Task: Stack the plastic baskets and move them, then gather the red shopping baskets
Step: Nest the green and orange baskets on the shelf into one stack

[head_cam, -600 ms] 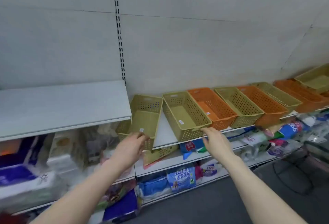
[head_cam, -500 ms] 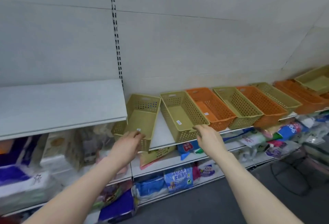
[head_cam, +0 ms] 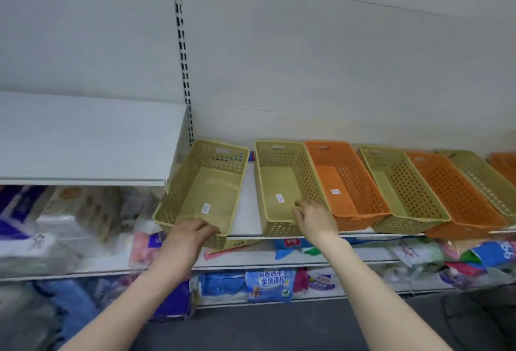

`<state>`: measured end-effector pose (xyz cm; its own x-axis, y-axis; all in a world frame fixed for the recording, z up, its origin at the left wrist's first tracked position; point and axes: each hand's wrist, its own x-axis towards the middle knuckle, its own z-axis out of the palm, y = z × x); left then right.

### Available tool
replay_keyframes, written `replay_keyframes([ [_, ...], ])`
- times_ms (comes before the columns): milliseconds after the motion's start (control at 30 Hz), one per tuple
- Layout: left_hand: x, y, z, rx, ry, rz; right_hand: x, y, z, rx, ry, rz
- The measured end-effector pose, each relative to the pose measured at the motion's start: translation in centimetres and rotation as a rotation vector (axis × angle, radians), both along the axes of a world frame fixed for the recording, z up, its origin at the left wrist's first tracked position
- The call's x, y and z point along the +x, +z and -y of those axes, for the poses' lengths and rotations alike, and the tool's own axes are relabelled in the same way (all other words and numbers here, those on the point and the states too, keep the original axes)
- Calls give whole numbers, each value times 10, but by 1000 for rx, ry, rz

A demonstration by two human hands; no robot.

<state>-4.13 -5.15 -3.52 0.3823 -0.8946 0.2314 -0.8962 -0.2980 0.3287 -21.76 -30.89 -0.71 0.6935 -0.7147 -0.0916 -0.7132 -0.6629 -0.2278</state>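
Note:
A row of perforated plastic baskets lines a white shelf. The leftmost green basket juts over the shelf's front edge, turned a little askew. My left hand grips its near rim. A second green basket stands to its right, and my right hand holds its near rim, fingers curled inside. Further right stand an orange basket, a green basket, another orange basket and more, partly overlapping. No red shopping baskets are in view.
A higher white shelf board ends just left of the first basket. Below, shelves hold packaged tissue and cloth goods. A slotted upright runs up the grey wall. Dark floor lies beneath.
Both hands have closed onto the near rims of the two leftmost green baskets; my right hand's fingers now hook inside its rim. The view has moved closer.

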Motion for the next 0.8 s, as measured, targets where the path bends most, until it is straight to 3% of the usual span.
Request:
replay_keyframes([
  [167,-33,-3,20,-2,22,-10,7,-25,-15,-122,94,80],
  [333,-42,-10,28,-73,75,-7,7,-29,-20,-116,168,111],
  [533,-17,0,4,-171,432,-28,4,-28,-24,-42,247,101],
  [600,-5,1,-2,-134,511,-84,7,-20,-18,38,193,148],
  [667,6,1,-2,-63,536,-178,13,-9,-3,-35,102,240],
  [733,11,1,3,2,570,-276,22,-1,14,-146,-8,161],
  [800,13,0,8,32,608,-338,31,4,26,-104,-118,-8],
])
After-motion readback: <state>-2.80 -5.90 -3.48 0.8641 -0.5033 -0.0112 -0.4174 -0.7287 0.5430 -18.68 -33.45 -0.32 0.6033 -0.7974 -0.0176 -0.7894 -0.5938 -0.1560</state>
